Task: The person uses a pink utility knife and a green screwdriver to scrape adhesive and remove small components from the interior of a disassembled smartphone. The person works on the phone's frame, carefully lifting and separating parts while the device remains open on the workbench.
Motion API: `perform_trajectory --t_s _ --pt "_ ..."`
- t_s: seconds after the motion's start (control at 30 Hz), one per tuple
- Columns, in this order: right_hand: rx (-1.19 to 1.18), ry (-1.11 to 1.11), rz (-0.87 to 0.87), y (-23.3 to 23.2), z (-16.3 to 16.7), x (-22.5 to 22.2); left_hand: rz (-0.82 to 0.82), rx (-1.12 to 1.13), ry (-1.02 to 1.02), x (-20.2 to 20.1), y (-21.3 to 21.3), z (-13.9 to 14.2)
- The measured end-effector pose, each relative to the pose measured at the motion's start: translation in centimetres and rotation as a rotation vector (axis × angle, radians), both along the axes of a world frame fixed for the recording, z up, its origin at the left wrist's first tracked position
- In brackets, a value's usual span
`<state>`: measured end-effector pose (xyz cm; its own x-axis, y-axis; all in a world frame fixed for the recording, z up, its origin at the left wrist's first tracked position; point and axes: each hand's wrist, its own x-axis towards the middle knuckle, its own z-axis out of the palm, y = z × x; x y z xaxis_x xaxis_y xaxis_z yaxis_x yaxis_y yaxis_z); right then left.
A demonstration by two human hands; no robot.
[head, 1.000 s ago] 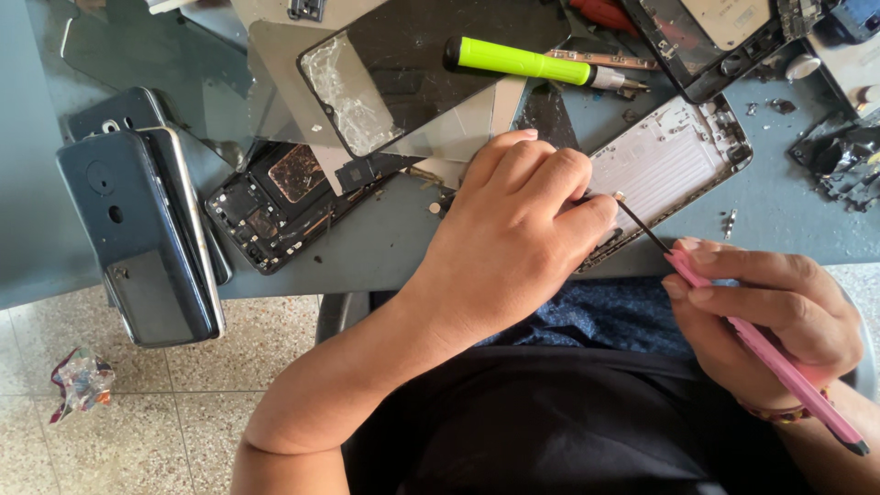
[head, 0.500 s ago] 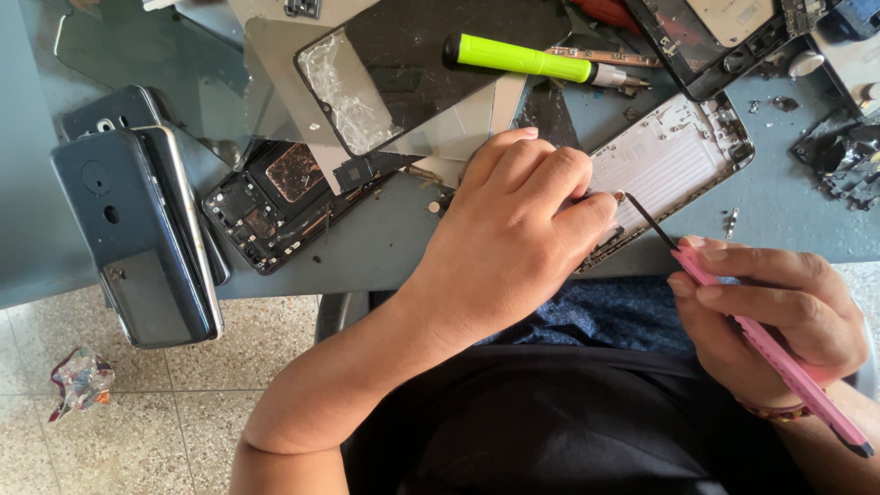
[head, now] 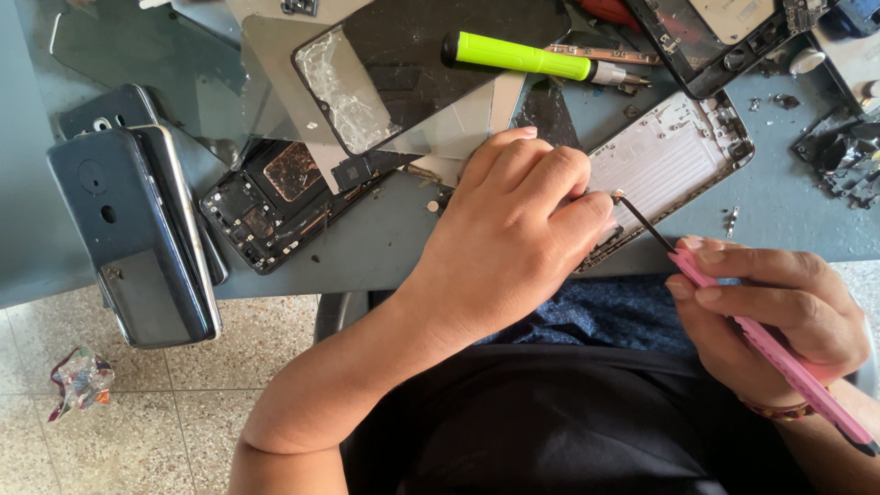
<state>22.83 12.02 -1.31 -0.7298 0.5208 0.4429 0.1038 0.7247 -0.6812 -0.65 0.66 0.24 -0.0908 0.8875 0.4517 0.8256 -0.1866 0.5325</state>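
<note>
Head view: left hand (head: pixel 513 229) presses silver phone frame (head: pixel 674 156), fingers curled; right hand (head: pixel 779 312) pinches pink screwdriver (head: pixel 779 353)

Work surface: a grey-blue table (head: pixel 367 252), its near edge running across the view. Floor (head: pixel 165 412) below — speckled beige terrazzo tiles with thin joints. One crumpled wrapper (head: pixel 81 379) lies on the floor at left. Lighting even — daylight-like, soft shadows.
</note>
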Motion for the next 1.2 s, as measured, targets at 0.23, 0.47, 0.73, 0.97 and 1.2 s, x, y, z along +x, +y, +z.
perform_trajectory --t_s 0.23,0.47,0.73,0.97,1.2 --pt "0.021 -0.050 -0.007 0.28 0.14 0.41 0.012 0.013 0.008 0.08 0.00 -0.07" --pt "0.072 -0.059 -0.021 0.38 0.03 0.57 0.010 0.009 0.009 0.12 -0.04 -0.16" --pt "-0.087 0.004 0.055 0.25 0.16 0.17 0.014 0.004 -0.001 0.16 0.02 -0.14" --pt "0.029 -0.011 0.072 0.48 0.22 -0.04 0.017 0.001 -0.014 0.13 -0.04 -0.02" --pt "0.003 0.010 0.002 -0.11 0.13 -0.29 0.013 0.000 -0.018 0.08 -0.08 -0.03"
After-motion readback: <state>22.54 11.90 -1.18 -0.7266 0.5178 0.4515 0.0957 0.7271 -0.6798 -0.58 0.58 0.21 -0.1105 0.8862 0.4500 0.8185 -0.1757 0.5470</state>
